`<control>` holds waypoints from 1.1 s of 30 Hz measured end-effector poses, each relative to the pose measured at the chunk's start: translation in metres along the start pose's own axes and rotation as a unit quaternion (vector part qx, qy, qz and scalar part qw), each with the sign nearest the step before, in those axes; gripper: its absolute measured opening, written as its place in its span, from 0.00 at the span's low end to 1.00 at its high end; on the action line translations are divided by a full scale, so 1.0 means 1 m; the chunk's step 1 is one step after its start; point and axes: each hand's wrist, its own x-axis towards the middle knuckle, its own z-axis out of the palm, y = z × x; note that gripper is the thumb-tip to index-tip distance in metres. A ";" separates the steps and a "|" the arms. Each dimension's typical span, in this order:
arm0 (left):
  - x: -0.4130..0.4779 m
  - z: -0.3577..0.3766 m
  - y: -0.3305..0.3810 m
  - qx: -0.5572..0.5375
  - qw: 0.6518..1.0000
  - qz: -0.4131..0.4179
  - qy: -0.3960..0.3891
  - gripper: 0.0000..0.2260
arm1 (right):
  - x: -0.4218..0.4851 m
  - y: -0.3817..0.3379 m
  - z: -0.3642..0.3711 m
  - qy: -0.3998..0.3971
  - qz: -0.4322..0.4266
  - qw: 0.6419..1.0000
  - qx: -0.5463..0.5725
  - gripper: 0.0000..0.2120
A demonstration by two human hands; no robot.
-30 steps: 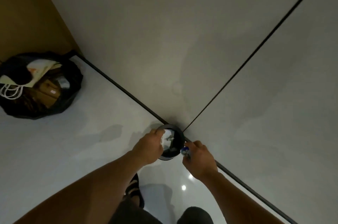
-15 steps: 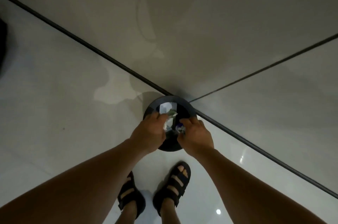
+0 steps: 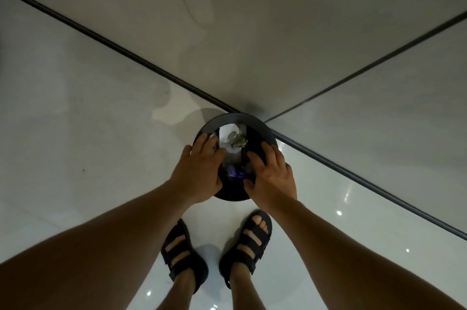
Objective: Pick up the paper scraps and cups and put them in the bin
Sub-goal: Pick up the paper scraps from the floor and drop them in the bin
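Note:
A round black bin (image 3: 255,122) stands on the floor in the corner where two walls meet. Inside it lie white crumpled paper scraps (image 3: 233,140) and something blue and purple (image 3: 236,172) lower down. My left hand (image 3: 199,170) hovers over the bin's left side with fingers spread and nothing in it. My right hand (image 3: 273,175) is over the bin's right side, fingers straight and spread, also holding nothing.
Glossy white floor tiles surround the bin. Black skirting lines (image 3: 113,44) run along both grey walls to the corner. My feet in black sandals (image 3: 184,256) stand just in front of the bin.
Both hands held paper and a blue item over the bin; now the fingers are spread and the items lie inside the bin. The view has tilted further down.

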 end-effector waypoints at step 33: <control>-0.312 -0.325 0.335 0.170 0.929 0.329 -0.017 0.33 | -0.552 -0.029 -0.261 0.182 0.443 0.852 0.212 0.35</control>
